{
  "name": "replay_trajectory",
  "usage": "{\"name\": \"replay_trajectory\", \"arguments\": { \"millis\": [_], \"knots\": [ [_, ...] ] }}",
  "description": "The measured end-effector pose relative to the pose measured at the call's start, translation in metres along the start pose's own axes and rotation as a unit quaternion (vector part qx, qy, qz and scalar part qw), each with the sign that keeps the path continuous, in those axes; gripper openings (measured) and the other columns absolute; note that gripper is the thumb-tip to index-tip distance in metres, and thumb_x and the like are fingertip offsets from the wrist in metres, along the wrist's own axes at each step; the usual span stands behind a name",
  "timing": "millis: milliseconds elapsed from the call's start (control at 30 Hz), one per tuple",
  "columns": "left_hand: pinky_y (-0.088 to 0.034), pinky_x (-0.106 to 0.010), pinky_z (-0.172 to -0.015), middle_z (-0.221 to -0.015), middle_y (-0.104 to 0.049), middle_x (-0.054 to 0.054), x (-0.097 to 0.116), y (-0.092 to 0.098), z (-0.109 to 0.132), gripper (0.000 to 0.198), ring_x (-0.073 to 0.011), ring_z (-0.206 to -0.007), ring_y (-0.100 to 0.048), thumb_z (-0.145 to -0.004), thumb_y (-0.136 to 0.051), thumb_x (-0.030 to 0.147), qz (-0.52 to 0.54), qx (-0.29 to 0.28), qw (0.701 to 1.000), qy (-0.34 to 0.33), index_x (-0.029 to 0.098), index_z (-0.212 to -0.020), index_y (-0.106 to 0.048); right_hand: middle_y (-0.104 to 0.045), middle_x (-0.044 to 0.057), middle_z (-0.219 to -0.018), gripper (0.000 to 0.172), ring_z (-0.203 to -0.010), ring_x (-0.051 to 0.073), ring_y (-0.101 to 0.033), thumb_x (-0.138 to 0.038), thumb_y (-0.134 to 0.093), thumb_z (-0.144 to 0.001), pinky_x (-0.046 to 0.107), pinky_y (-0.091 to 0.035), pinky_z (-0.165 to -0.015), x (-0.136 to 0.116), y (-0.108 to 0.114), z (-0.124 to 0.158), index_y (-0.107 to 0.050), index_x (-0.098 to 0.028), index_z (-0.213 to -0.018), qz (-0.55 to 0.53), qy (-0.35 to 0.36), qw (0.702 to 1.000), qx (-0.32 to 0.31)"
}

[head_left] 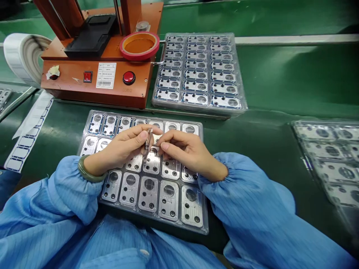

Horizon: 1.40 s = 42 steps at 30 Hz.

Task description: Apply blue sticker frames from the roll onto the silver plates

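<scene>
**Head view of a two-handed pinch above a loaded tray.** The left hand [117,147] was closed in a pinch, with a narrow metal part [148,139] held on edge between thumb and fingers; the part's exact kind could not be made out. The right hand [186,151] was curled and half closed, its fingertips [165,146] at the part, but whether they touched or gripped it could not be told. The part was held just above the middle of a clear plastic tray [206,209] of machined metal plates [168,200], which lay on the green worktop [269,82]. Both wrists were raised close together, in blue sleeves [53,194]. A loaded tray stack [241,106] stood beyond, beside an orange bench machine [92,84] with a red push button [129,77]. A label roll [25,56] lay at far left. Technique: an edge pinch, with the wrists close together, appeared best suited to steadying so small a part.
</scene>
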State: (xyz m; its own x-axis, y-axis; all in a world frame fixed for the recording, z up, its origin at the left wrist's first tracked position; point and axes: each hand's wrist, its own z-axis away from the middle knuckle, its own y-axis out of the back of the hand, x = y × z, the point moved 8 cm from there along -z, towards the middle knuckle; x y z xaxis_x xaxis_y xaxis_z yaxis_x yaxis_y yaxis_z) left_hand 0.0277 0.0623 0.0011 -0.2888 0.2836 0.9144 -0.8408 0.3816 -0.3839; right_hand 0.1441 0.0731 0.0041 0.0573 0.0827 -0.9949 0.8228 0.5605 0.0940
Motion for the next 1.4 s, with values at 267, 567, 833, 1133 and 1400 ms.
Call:
{"name": "replay_trajectory", "arguments": {
  "millis": [267, 567, 833, 1133, 1400],
  "knots": [
    [-0.043, -0.024, -0.053, -0.053, -0.045, 0.004, -0.003, -0.022, 0.005, 0.023, -0.0079, -0.045, -0.037, -0.081, -0.066, 0.037, 0.214, -0.117, 0.964, 0.101, 0.02, -0.096, -0.07, -0.058, -0.001, -0.061, 0.021, -0.055, 0.012, -0.054, -0.038, -0.06, -0.087, 0.025, -0.043, -0.052, 0.002, 0.001, -0.001, -0.059, -0.02, -0.076, 0.033, 0.001, 0.999, 0.0],
    [-0.039, -0.025, -0.048, -0.046, -0.036, 0.006, -0.003, -0.024, 0.011, 0.025, -0.0066, -0.039, -0.029, -0.085, -0.062, 0.038, 0.162, -0.161, 0.97, 0.086, 0.02, -0.098, -0.073, -0.061, 0.0, -0.065, 0.026, -0.057, 0.012, -0.056, -0.044, -0.06, -0.087, 0.025, -0.044, -0.053, 0.0, 0.002, -0.002, -0.062, -0.019, -0.08, 0.044, 0.004, 0.999, -0.005],
    [-0.04, -0.02, -0.05, -0.067, -0.059, 0.004, 0.017, 0.016, 0.003, 0.024, -0.0071, -0.053, -0.051, -0.085, -0.066, 0.035, -0.125, 0.149, 0.973, -0.123, 0.022, -0.105, -0.059, -0.065, 0.002, -0.074, 0.047, -0.058, 0.013, -0.061, -0.065, -0.054, -0.084, 0.027, -0.051, -0.055, 0.009, 0.002, -0.001, -0.06, -0.02, -0.095, -0.074, -0.01, 0.997, -0.001],
    [-0.05, -0.027, -0.081, -0.098, -0.066, -0.004, 0.021, 0.02, 0.007, 0.015, -0.0124, -0.088, -0.063, -0.091, -0.058, 0.028, -0.296, 0.205, 0.913, -0.193, 0.02, -0.104, -0.059, -0.06, -0.001, -0.064, 0.028, -0.056, 0.012, -0.054, -0.044, -0.054, -0.09, 0.025, -0.042, -0.055, 0.004, 0.023, 0.003, -0.056, -0.02, -0.076, 0.128, -0.006, 0.978, 0.162],
    [-0.05, -0.023, -0.07, -0.088, -0.066, -0.002, 0.024, 0.026, 0.006, 0.014, -0.009, -0.072, -0.062, -0.092, -0.054, 0.029, -0.255, 0.234, 0.921, -0.18, 0.018, -0.097, -0.06, -0.049, -0.003, -0.05, 0.032, -0.05, 0.011, -0.042, -0.042, -0.055, -0.079, 0.024, -0.028, -0.048, 0.015, 0.037, -0.031, -0.046, -0.021, -0.056, 0.297, -0.12, 0.946, 0.049]
  ]
}}
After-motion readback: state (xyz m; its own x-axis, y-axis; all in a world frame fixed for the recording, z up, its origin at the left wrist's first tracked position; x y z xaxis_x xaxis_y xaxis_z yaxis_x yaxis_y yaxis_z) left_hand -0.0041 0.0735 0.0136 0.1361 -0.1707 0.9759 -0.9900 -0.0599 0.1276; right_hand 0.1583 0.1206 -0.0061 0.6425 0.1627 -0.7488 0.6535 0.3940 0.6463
